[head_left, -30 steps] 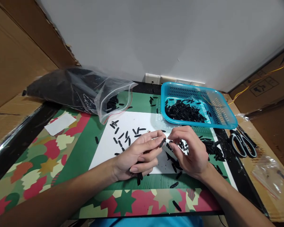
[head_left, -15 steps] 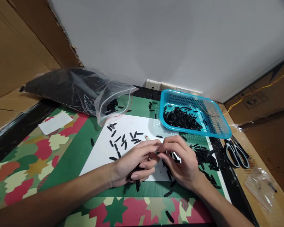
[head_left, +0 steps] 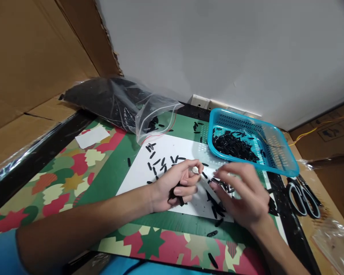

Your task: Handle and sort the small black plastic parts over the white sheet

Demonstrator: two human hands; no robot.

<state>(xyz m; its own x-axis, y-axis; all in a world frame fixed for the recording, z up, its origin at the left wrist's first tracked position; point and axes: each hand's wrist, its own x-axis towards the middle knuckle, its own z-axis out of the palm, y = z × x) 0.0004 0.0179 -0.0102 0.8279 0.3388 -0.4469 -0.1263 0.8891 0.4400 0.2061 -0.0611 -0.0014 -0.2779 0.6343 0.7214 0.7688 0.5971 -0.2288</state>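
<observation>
My left hand (head_left: 181, 184) is held over the white paper (head_left: 172, 147), its lower fingers curled around several small, narrow black pieces (head_left: 176, 196). Its thumb and index finger bend towards each other at the top. To the right, my right hand (head_left: 243, 191) hovers above a pile of the same black pieces (head_left: 216, 208), fingers loosely bent and apart. I see nothing held in it. Single black pieces (head_left: 156, 162) lie scattered on the paper left of my hands. Part of a whitish stick-like thing (head_left: 210, 188) shows between the hands.
A blue plastic basket (head_left: 291, 162) with black pieces stands at the back right. A clear zip bag (head_left: 103, 101) full of dark pieces lies back left. Scissors (head_left: 302, 198) and a small clear bag (head_left: 331, 240) are at the right. A wall (head_left: 218, 49) and cardboard (head_left: 34, 46) surround the table.
My hands have come apart; the right has moved right, over the pile, and its fingers have loosened. My left hand still clasps black pieces. The view has shifted left.
</observation>
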